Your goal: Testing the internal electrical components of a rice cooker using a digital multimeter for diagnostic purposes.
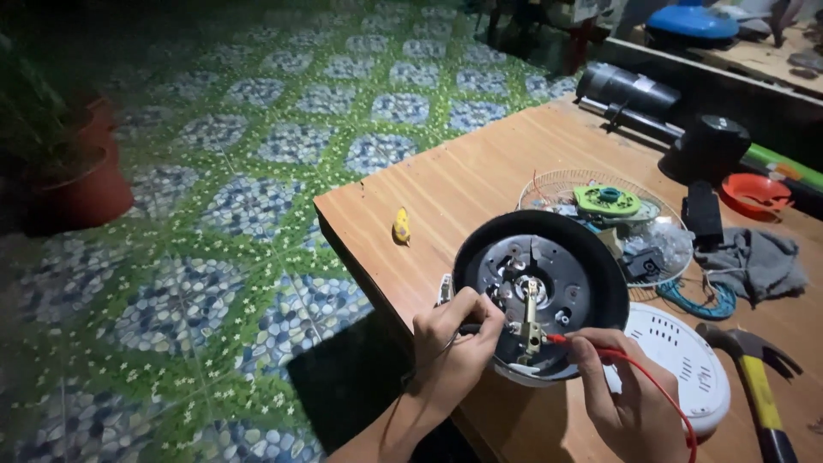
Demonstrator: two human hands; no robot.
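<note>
A round black appliance base (pixel 600 283) lies tilted on the wooden table (pixel 480 180), its metal underside plate and small brass part (pixel 531 321) facing me. My left hand (pixel 453 343) pinches a black probe against the wiring near the centre. My right hand (pixel 626 394) grips a red probe (pixel 557 339) whose tip touches the brass part. A red lead (pixel 664 394) runs from it over my right hand. A white round vented cover (pixel 686 360) lies under the base to the right.
A wire fan guard (pixel 557 187) with a green part (pixel 607 201) and loose pieces lies behind. A hammer (pixel 759 386), grey cloth (pixel 754 261), black adapter (pixel 703 213), orange dish (pixel 754 194), small yellow object (pixel 401 225) and plant pots (pixel 81 184) on patterned floor.
</note>
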